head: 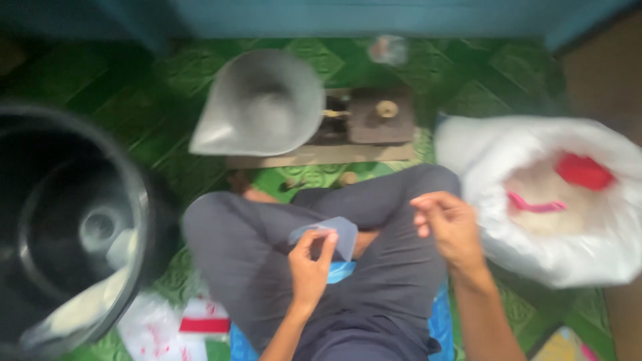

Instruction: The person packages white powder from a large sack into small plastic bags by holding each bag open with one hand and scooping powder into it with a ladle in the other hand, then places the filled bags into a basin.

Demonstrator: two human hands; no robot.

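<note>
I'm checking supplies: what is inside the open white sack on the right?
Inside the white sack lies a pale, grainy heap, too blurred to identify. On it rest a red scoop-like object and a pink handle. Whatever lies beneath the heap is covered.

Floor point(508, 80): green covering with a raised diamond pattern, running across the whole view. Wall point(348, 15): blue, along the far edge of the floor. A brown strip point(602, 73) borders the floor at the far right corner. Light: bright on the right half, dim and shadowed toward the far left corner. View blurred; finer detail cannot be told.
</note>
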